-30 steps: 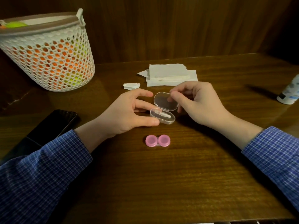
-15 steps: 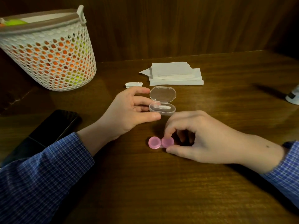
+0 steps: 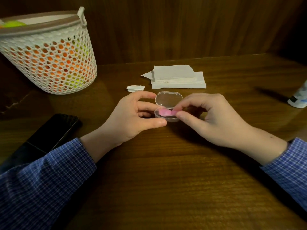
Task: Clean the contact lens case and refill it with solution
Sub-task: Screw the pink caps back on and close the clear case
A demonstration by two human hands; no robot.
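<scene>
Head view: no brand or writing can be read anywhere; the white bottle (image 3: 299, 98) far out to the right of the right hand carries dark and blue label patches, too small and blurred to make out, and the frame edge cuts most of it off.

The pink contact lens case (image 3: 164, 112) lies with its long axis running left to right, between the two hands, inside the base of a small clear plastic box (image 3: 167, 116). Its left cap sits low in the box; its right end is pinched between the thumb and forefinger of the right hand (image 3: 212, 117) and is partly hidden by those fingertips. Whether it rests fully on the box floor cannot be told. The box lid (image 3: 169, 99) stands open, hinged up on the far side, away from the person.

The left hand (image 3: 132, 117) grips the box base from its left, thumb on the near edge and fingers curled toward the far edge and the lid.

Beyond the fingertips of both hands lies a stack of folded white tissues (image 3: 177, 77), with a small torn tissue scrap (image 3: 135, 88) just beyond the left forefinger. Far beyond the left hand, to its left, stands a white mesh basket (image 3: 48, 52) with orange and yellow-green contents showing through the holes; what they are is unclear. A dark phone (image 3: 49, 131) lies left of the left wrist, partly covered by the blue checked sleeve (image 3: 41, 180). All rest on a wooden table (image 3: 166, 180).
</scene>
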